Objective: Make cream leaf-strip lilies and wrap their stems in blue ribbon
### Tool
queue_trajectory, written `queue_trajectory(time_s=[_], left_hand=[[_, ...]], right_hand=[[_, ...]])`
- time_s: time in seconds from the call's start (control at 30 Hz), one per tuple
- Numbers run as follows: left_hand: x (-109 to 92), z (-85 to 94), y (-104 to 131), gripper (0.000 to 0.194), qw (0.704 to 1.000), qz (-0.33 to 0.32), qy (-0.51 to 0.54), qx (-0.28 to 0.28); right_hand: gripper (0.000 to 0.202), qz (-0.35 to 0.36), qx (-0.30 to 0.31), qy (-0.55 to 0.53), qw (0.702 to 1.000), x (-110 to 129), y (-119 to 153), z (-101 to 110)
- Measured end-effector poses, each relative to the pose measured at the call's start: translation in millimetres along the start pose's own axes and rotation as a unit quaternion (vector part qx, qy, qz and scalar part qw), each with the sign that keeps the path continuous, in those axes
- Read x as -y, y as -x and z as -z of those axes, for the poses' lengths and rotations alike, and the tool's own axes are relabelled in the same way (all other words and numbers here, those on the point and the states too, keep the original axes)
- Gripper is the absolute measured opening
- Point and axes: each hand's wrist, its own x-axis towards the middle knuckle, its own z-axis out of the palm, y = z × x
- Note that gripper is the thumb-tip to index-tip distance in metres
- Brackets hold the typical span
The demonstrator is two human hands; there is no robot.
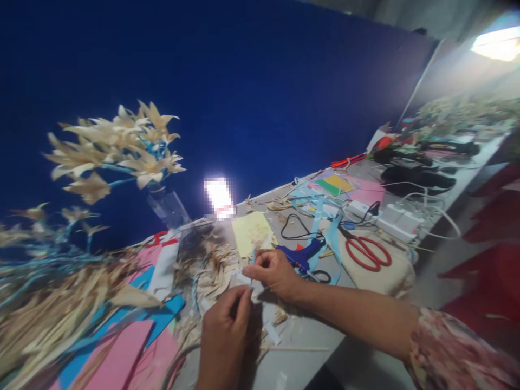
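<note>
My left hand [229, 317] is low in the middle of the view, thumb and fingers pinched together. Just above and to its right, my right hand [274, 271] is closed too, its thumb and index finger meeting. A thin, light blue piece [254, 259] shows at the right fingertips; its lower part near the left fingertips is too small to make out clearly. Directly beyond the hands lies a pale yellow sheet [249, 230] with brown scraps. A blue glue gun [304, 254] rests beside my right hand. Dry husk scraps [215, 265] surround the work spot.
Red-handled scissors [368, 253] lie on a cream cloth [377, 273] at right. Behind are power strips [398, 219] with white cables. Pale husk flowers [142, 157] stand in a clear vase [170, 208] at left. Long dry husks [60, 319] and pink sheets [122, 352] fill the lower left.
</note>
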Motion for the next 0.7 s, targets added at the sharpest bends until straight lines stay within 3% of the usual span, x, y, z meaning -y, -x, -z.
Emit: queue_trajectory(time_s=[0.07,0.17,0.23,0.3,0.37,0.47,0.57,0.7], left_hand=[[4.3,-0.2,1.5,0.012,0.999,-0.012,-0.028,-0.034],[7.4,-0.7,3.0,0.010,0.995,-0.077,-0.049,-0.042],[4.4,-0.6,2.1,0.011,0.995,-0.082,-0.043,-0.039],[-2.2,-0.4,0.3,0.015,0.999,-0.022,-0.003,-0.025],[-8.9,0.0,-2.1,0.030,0.991,0.085,0.097,0.040],[-12.2,1.2,-6.0,0.043,0.927,0.192,0.299,0.116],[-9.5,2.6,-7.6,0.044,0.888,0.213,0.385,0.134],[-6.7,2.5,-7.1,0.043,0.876,0.214,0.413,0.126]], right_hand=[[0.042,-0.005,-0.005,-0.004,1.000,-2.1,-1.0,-0.9],[0.041,-0.014,-0.014,-0.012,1.000,-4.3,-3.3,-1.2],[0.042,-0.018,-0.016,-0.017,1.000,-4.0,-4.2,-0.4],[0.044,-0.031,-0.005,-0.028,0.999,-2.1,-3.8,1.6],[0.043,-0.056,0.019,-0.058,0.997,0.3,-3.2,5.2],[0.051,-0.081,0.074,-0.127,0.986,2.3,-5.2,13.0],[0.049,-0.065,0.118,-0.121,0.984,2.4,-8.0,19.5],[0.038,-0.023,0.122,-0.055,0.991,4.2,-6.6,21.0]])
